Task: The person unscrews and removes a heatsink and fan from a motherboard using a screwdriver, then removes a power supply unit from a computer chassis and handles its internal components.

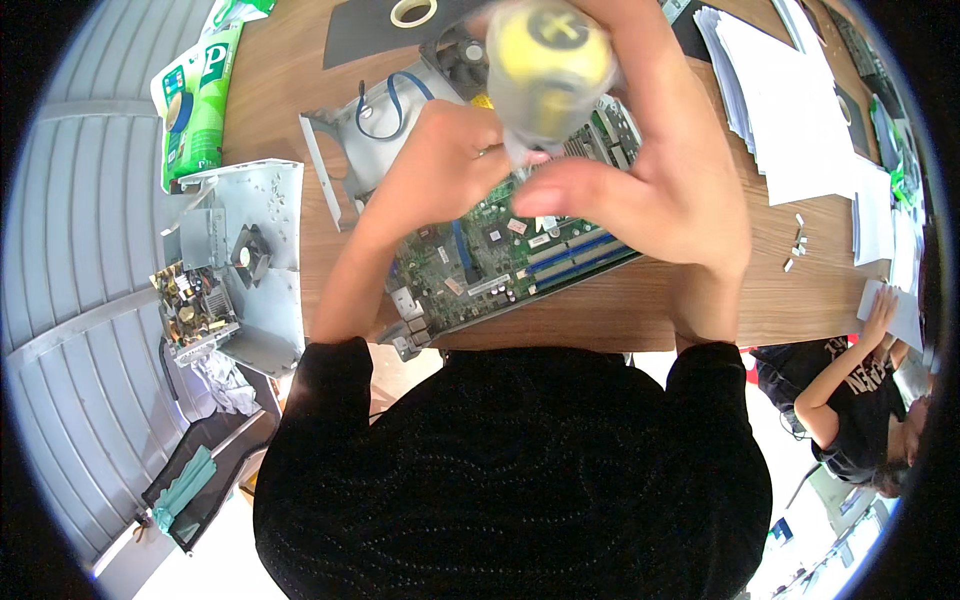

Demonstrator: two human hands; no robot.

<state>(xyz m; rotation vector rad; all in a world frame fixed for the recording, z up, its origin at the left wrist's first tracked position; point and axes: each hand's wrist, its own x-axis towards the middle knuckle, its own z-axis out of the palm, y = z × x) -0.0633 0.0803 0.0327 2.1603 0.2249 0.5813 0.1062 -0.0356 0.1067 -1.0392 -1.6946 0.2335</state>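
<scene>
Yellow and clear, a screwdriver (550,75) (blurred, its butt end marked with a cross) is held up over the green circuit board (440,270) on the desk (790,315). The right hand (680,190) has its fingers bent around the handle, thumb stretched out below. Just beside it, the left hand (450,165) is curled above the board; whether its fingers pinch anything, I cannot tell. White papers (800,120) lie to the right.

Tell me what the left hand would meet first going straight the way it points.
Heading right, the left hand would probably meet the blurred yellow-topped screwdriver in the right hand first; depth is unclear, and they may already touch.
</scene>
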